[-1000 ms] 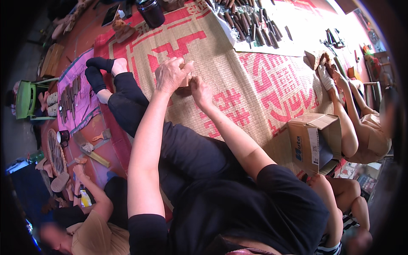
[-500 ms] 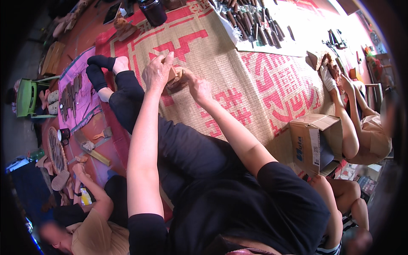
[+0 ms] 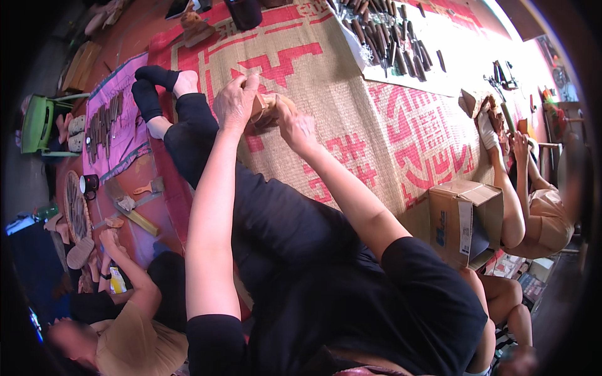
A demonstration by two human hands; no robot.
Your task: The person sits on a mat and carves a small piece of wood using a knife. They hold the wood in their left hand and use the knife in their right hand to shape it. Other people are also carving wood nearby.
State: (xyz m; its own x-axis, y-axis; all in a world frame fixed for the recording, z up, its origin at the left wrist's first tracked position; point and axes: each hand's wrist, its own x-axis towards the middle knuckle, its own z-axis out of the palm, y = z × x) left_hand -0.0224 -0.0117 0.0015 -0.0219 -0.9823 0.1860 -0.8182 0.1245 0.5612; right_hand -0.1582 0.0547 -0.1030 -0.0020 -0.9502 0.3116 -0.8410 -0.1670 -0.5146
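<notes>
A small brown wooden piece (image 3: 266, 115), apparently carved, is held above the woven mat (image 3: 326, 125) between my two hands. From the left side my left hand (image 3: 237, 105) closes on it, the back of the hand turned up. Fingers of my right hand (image 3: 297, 130) are bent around its right end and partly hide its shape. Whether either hand also holds a small tool or sheet against the wood cannot be made out. My legs in dark trousers stretch out on the left, beneath my arms.
Many wooden-handled carving tools (image 3: 392, 44) lie on a white sheet, and more tools (image 3: 105, 128) on a pink cloth. A cardboard box (image 3: 448, 216) stands at right beside a seated person (image 3: 539, 207). Another person (image 3: 135, 313) works at lower left, near a mallet-like tool (image 3: 141, 219).
The view has shifted slightly. Both hands stay on the wooden piece, which appears turned a little, its top edge now showing beside my right fingers.
</notes>
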